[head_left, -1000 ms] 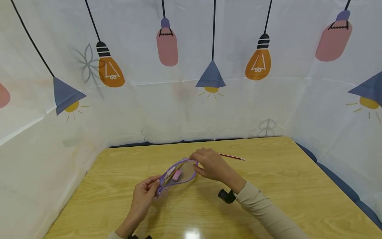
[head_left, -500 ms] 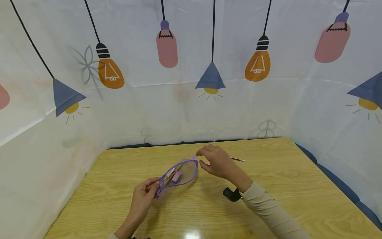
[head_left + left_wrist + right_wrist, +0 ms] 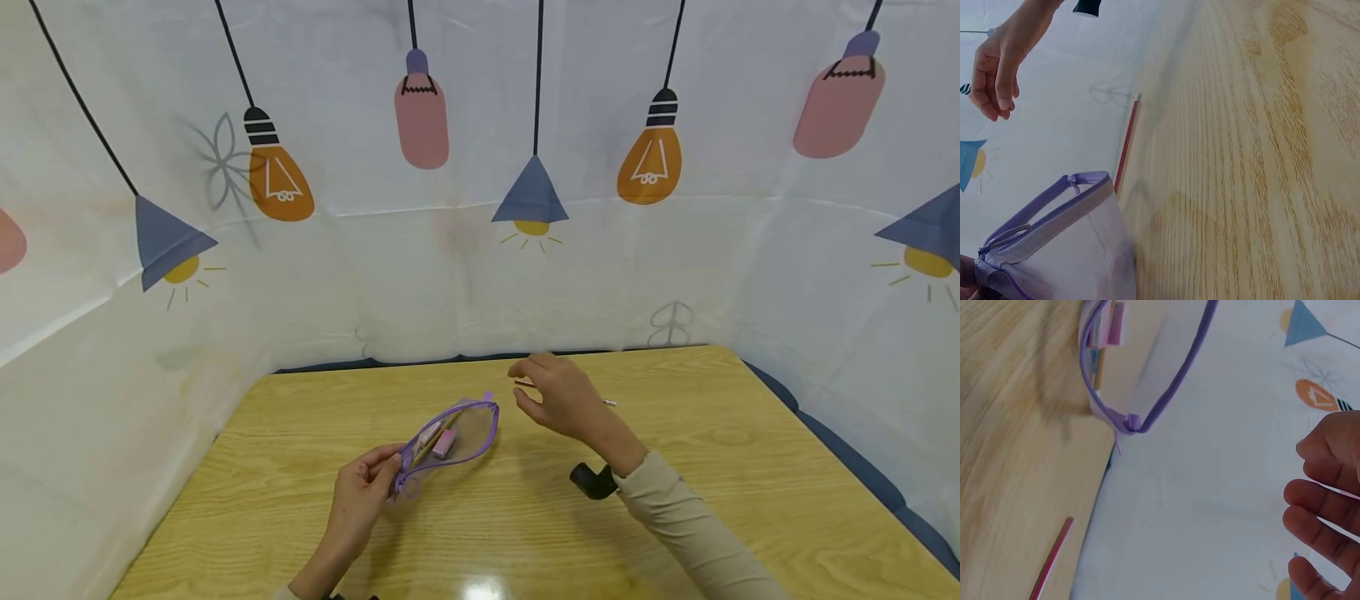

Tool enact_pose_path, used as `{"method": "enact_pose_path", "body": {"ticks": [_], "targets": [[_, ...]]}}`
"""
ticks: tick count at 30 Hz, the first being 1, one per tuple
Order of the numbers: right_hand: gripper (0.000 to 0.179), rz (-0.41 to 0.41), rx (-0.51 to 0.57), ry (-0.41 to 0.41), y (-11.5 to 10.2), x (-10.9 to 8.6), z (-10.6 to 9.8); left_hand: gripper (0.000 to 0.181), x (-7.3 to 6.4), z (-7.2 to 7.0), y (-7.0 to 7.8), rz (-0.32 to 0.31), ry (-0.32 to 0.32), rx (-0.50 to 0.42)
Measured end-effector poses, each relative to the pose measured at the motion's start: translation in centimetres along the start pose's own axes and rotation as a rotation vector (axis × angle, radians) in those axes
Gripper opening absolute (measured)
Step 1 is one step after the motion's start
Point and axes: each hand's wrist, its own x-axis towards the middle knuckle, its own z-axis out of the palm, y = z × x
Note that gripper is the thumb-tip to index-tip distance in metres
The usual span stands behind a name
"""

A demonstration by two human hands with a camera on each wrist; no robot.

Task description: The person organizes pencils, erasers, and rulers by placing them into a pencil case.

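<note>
At its near left end, my left hand (image 3: 356, 500) pinches a see-through mesh pencil pouch (image 3: 474, 432) with purple edging, its zip mouth spread wide. Inside lie a pink eraser (image 3: 444, 443) and a yellow pencil (image 3: 429, 443), with a pale pink item beside them. The right hand (image 3: 558, 396) hovers to the right of the pouch, fingers loosely bent and nothing between them. Behind it in the head view, a red pencil (image 3: 1127, 147) rests on the table, partly hidden by the hand.
The wood-grain table (image 3: 750, 483) ends at a white cloth backdrop (image 3: 450, 283) printed with lamps. A black curved piece (image 3: 592, 481) shows by the right wrist.
My right hand has let go of the pouch's far end and moved right, over the red pencil. The left hand and pouch have stayed put.
</note>
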Motion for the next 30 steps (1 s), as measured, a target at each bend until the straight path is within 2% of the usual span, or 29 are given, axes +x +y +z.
{"method": "enact_pose_path", "body": {"ticks": [10, 30], "targets": [[0.02, 0.077, -0.068, 0.004, 1.1, -0.5, -0.3, 0.023, 0.0, -0.1, -0.1, -0.006, 0.002, -0.013], [0.023, 0.26, -0.039, -0.096, 4.4, -2.5, -0.3, 0.023, 0.0, -0.2, -0.1, -0.002, -0.006, -0.023]]}}
